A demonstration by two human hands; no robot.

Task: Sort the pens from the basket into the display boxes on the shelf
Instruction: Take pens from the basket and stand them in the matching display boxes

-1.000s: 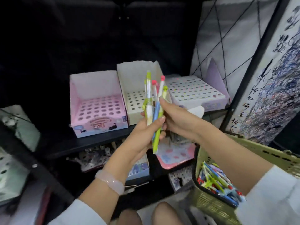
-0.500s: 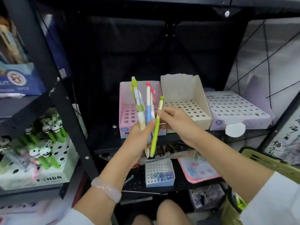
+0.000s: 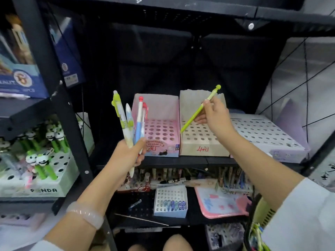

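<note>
So, quick rundown:

Change: half a second back the green pen (image 3: 199,109) sat with the bunch of pens (image 3: 130,122), both hands close together. It's pulled out now, and the right hand (image 3: 214,115) has carried it over the beige display box (image 3: 203,140).

Right hand: fingers pinch the green pen high on its barrel, ball-topped end up and to the right, tip slanting down-left, just above the holes near the box's left wall. Can't tell if the tip touches the insert.

Left hand: the left hand (image 3: 127,154) is clenched round the rest of the bunch, held upright in front of the pink display box's (image 3: 161,131) left wall. I count a yellow-green one, a white one, a blue-and-white one with a red cap and a red one behind it. Lower ends stick out under the fist.

Boxes: pink, beige and a lilac display box (image 3: 262,134) stand side by side along the shelf's (image 3: 181,161) front edge. None of the holes I can see has a pen in it.

Hard to see: the green basket (image 3: 261,214) is cut off at the bottom right corner behind the right sleeve, only a few pens peek out. Red scribble on the beige box front is unreadable. Stuff on the lower shelf is a blurry jumble.

Side: panda pens (image 3: 41,140) stand in a "PANDA" box on the left rack.
</note>
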